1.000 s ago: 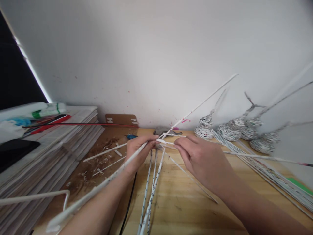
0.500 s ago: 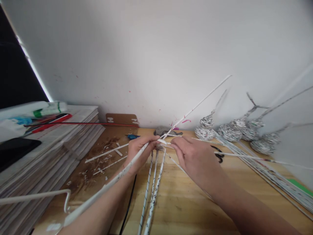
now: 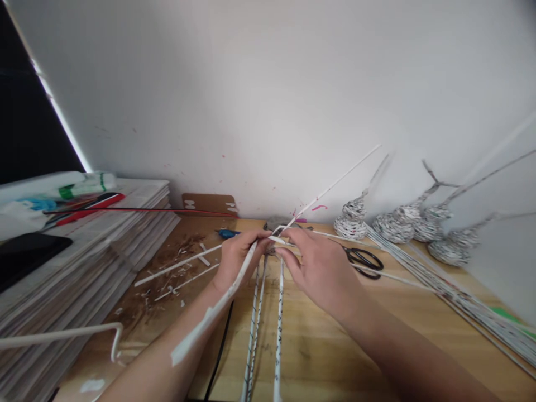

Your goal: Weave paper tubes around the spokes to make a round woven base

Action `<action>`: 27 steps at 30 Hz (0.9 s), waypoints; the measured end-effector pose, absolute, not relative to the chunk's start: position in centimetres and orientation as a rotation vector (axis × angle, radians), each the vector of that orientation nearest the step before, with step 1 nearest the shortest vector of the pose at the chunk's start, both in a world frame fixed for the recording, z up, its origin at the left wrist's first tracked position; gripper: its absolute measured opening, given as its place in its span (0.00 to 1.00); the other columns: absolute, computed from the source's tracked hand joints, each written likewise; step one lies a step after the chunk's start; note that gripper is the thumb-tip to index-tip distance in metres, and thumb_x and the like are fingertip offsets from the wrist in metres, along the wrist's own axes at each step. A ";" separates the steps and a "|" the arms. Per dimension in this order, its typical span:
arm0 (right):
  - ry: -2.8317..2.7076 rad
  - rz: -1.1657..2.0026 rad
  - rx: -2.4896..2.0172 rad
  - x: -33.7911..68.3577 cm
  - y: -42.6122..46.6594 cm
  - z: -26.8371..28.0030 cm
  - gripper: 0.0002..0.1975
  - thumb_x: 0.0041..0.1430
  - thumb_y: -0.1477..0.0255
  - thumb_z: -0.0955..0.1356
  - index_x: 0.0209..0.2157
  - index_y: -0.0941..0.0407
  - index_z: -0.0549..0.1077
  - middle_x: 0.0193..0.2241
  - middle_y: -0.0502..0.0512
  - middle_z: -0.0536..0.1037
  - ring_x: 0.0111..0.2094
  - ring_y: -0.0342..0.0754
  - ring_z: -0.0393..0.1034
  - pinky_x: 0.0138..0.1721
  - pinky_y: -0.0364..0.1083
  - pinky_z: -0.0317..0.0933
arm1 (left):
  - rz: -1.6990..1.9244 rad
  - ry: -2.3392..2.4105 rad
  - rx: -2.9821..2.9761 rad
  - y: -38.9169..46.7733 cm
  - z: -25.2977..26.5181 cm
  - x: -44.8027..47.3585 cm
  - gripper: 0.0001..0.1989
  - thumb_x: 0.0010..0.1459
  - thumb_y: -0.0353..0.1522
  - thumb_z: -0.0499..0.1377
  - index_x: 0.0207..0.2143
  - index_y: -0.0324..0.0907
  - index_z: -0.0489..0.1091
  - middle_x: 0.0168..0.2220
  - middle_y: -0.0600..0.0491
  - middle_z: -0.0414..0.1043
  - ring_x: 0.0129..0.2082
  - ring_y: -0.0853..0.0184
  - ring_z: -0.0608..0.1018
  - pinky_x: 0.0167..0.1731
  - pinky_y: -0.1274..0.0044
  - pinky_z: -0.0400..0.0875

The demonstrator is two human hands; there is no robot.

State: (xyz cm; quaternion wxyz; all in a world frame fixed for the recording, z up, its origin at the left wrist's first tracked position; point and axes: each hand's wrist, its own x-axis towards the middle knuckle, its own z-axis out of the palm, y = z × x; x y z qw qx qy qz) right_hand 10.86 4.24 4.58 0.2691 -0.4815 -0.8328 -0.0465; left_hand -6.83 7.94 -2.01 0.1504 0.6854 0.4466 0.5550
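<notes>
My left hand (image 3: 239, 259) is closed around a white rolled-paper tube (image 3: 215, 310), whose flattened end lies along my left forearm. Opposite it, my right hand (image 3: 320, 265) curls its thumb and fingertips round a folded paper strand at the crossing of the tubes. Several paper tubes radiate from this woven middle, which my fingers mostly hide. One tube (image 3: 335, 184) slants up to the right towards the wall, and a printed tube (image 3: 278, 329) runs down towards me. Black-handled scissors (image 3: 367, 258) lie just beyond my right hand, partly covered.
Several small woven paper gourds (image 3: 350, 220) stand along the wall at right, beside a bundle of paper tubes (image 3: 456, 296). A tall paper stack (image 3: 138, 240) with a phone (image 3: 33, 254) on it fills the left. Paper scraps (image 3: 205, 254) litter the brown board.
My right hand has moved left to the crossing, its thumb and fingers spread wider. The tube in my left hand has slid, its end now higher up my forearm. The scissors show more.
</notes>
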 end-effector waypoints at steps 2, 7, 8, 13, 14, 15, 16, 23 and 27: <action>-2.242 -0.161 -1.299 10.3 4.6 4.3 0.09 0.65 0.67 0.64 0.42 0.56 0.72 0.36 0.56 0.79 0.36 0.51 0.73 0.35 0.47 0.58 | 1.565 1.295 1.963 7.8 -1.8 -6.7 0.07 0.58 0.35 0.62 0.37 0.45 0.79 0.31 0.53 0.80 0.28 0.68 0.79 0.33 0.79 0.73; -2.214 -0.186 -1.286 9.5 5.4 3.6 0.09 0.67 0.69 0.62 0.39 0.56 0.73 0.35 0.55 0.78 0.36 0.50 0.72 0.37 0.47 0.57 | 1.511 1.268 1.855 7.7 -1.5 -6.8 0.09 0.58 0.36 0.61 0.37 0.44 0.79 0.30 0.54 0.80 0.28 0.67 0.80 0.32 0.79 0.74; -2.208 -0.199 -1.284 9.5 5.5 3.5 0.10 0.67 0.69 0.62 0.38 0.56 0.73 0.34 0.55 0.78 0.36 0.50 0.72 0.37 0.47 0.57 | 1.486 1.246 1.827 7.8 -1.6 -6.9 0.10 0.58 0.36 0.61 0.38 0.43 0.78 0.31 0.54 0.80 0.29 0.67 0.80 0.33 0.79 0.75; -2.211 -0.207 -1.264 9.6 5.4 3.2 0.09 0.67 0.70 0.62 0.36 0.57 0.72 0.34 0.57 0.78 0.35 0.50 0.70 0.36 0.47 0.56 | 1.432 1.187 1.725 8.3 -2.0 -7.0 0.10 0.55 0.35 0.62 0.38 0.42 0.78 0.32 0.52 0.80 0.30 0.65 0.81 0.33 0.77 0.77; -2.208 -0.191 -1.266 9.6 5.4 3.3 0.09 0.66 0.71 0.62 0.36 0.57 0.72 0.34 0.57 0.78 0.35 0.50 0.70 0.36 0.46 0.56 | 1.431 1.168 1.703 8.4 -2.0 -6.9 0.10 0.54 0.35 0.63 0.38 0.41 0.78 0.32 0.51 0.80 0.31 0.65 0.81 0.33 0.76 0.77; -2.204 -0.170 -1.270 9.7 5.3 3.3 0.08 0.66 0.71 0.63 0.36 0.57 0.72 0.34 0.57 0.78 0.34 0.49 0.70 0.35 0.46 0.56 | 1.423 1.141 1.682 8.4 -1.9 -6.9 0.10 0.53 0.35 0.63 0.38 0.41 0.78 0.33 0.50 0.80 0.31 0.64 0.81 0.34 0.76 0.77; -2.198 -0.141 -1.273 9.8 5.3 3.3 0.07 0.65 0.71 0.63 0.35 0.56 0.72 0.33 0.56 0.78 0.34 0.49 0.70 0.35 0.46 0.56 | 1.408 1.112 1.666 8.4 -1.8 -6.8 0.11 0.52 0.34 0.63 0.38 0.40 0.78 0.33 0.49 0.80 0.32 0.63 0.81 0.34 0.75 0.77; -2.173 0.058 -1.293 10.2 5.6 3.1 0.04 0.59 0.76 0.66 0.35 0.56 0.73 0.34 0.54 0.79 0.34 0.48 0.70 0.35 0.45 0.57 | 1.333 1.048 1.642 8.0 -1.1 -6.7 0.12 0.50 0.31 0.62 0.38 0.39 0.79 0.29 0.50 0.80 0.29 0.62 0.81 0.33 0.73 0.78; -2.145 0.138 -1.306 10.1 5.7 2.9 0.05 0.61 0.73 0.66 0.37 0.55 0.75 0.34 0.53 0.79 0.33 0.48 0.71 0.35 0.45 0.57 | 1.328 1.052 1.646 8.1 -1.2 -6.8 0.14 0.49 0.30 0.61 0.39 0.39 0.79 0.32 0.49 0.81 0.30 0.61 0.81 0.33 0.73 0.78</action>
